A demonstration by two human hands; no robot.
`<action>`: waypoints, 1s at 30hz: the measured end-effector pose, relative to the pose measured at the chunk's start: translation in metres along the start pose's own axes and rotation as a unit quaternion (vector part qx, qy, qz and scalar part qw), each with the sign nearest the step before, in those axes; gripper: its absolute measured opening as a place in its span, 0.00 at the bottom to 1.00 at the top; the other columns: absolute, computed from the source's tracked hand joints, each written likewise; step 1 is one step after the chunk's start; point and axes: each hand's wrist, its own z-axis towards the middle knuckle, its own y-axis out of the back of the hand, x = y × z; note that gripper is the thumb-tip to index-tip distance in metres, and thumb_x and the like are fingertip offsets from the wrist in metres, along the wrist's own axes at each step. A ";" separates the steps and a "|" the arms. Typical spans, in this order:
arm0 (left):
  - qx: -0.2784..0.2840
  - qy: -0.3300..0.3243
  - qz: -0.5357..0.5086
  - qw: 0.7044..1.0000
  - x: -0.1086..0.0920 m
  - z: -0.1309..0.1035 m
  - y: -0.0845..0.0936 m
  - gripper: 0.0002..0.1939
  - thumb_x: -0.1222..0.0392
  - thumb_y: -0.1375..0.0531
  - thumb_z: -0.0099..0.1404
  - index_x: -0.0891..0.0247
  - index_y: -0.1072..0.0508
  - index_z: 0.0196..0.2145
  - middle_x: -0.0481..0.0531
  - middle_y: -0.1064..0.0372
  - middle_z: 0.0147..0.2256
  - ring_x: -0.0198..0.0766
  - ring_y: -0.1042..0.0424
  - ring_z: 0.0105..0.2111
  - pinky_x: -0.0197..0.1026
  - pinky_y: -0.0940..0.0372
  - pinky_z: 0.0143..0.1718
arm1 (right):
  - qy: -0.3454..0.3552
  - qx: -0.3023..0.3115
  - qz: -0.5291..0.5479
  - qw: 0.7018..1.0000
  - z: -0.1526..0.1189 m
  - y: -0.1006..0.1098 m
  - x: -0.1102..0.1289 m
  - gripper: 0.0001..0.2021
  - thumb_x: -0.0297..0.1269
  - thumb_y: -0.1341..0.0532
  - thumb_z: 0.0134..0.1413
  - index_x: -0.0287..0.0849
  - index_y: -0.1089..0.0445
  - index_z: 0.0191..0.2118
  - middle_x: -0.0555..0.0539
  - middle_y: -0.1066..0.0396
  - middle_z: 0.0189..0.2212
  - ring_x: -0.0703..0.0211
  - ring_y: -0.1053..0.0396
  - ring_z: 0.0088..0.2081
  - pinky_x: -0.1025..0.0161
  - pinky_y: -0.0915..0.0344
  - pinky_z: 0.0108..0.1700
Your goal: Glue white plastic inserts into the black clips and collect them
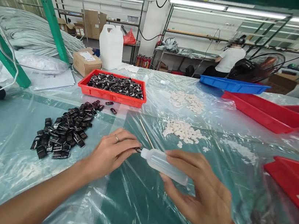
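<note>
My right hand (197, 185) is wrapped round a translucent white squeeze bottle (163, 164), tilted with its nozzle toward the left. Thumb and fingertips of my left hand (113, 149) pinch a small dark piece (138, 149) at the nozzle; most of it is hidden, and I cannot tell whether the two touch. A thin wooden stick (146, 132) lies just behind the bottle. To the left of my left hand is a loose pile of glossy black plastic parts (65, 130). Small whitish flat pieces (182, 130) lie heaped beyond my right hand.
A red tray (111, 97) full of black parts stands at the back, near a white jug (111, 47) and a cardboard box (86, 60). Red trays (271, 116) and a blue tray (233, 85) are at right. Plastic film covers the table. A person (230, 58) sits far behind.
</note>
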 end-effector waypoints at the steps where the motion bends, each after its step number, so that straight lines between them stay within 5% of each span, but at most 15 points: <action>1: 0.002 -0.001 0.003 1.000 0.000 0.000 0.000 0.14 0.68 0.42 0.73 0.54 0.28 0.53 0.53 0.24 0.45 0.43 0.25 0.44 0.49 0.26 0.45 | -0.002 0.001 0.000 1.000 0.000 0.000 0.000 0.24 0.23 0.36 0.57 0.49 0.33 0.57 0.41 0.25 0.45 0.50 0.24 0.42 0.51 0.23 0.41; 23: 0.007 -0.015 0.030 0.999 -0.001 0.002 0.004 0.10 0.66 0.42 0.74 0.58 0.29 0.51 0.54 0.25 0.44 0.41 0.26 0.43 0.46 0.27 0.46 | 0.059 -0.006 -0.049 0.997 -0.003 0.001 0.001 0.25 0.20 0.34 0.53 0.43 0.33 0.56 0.37 0.26 0.45 0.50 0.25 0.44 0.54 0.25 0.39; 27: 0.005 0.002 0.024 1.000 -0.002 0.002 0.005 0.09 0.67 0.43 0.74 0.59 0.31 0.50 0.54 0.24 0.42 0.40 0.24 0.43 0.43 0.28 0.44 | -0.075 -0.039 0.069 0.994 -0.002 -0.002 -0.003 0.22 0.27 0.33 0.54 0.52 0.30 0.53 0.43 0.25 0.45 0.52 0.25 0.45 0.57 0.25 0.41; 30: -0.007 0.043 0.027 0.999 -0.006 0.001 0.009 0.07 0.65 0.44 0.74 0.58 0.33 0.48 0.48 0.26 0.35 0.36 0.26 0.33 0.39 0.31 0.35 | -0.282 -0.056 0.248 0.925 -0.004 -0.008 -0.007 0.15 0.34 0.31 0.55 0.57 0.25 0.48 0.48 0.24 0.45 0.55 0.25 0.45 0.62 0.26 0.39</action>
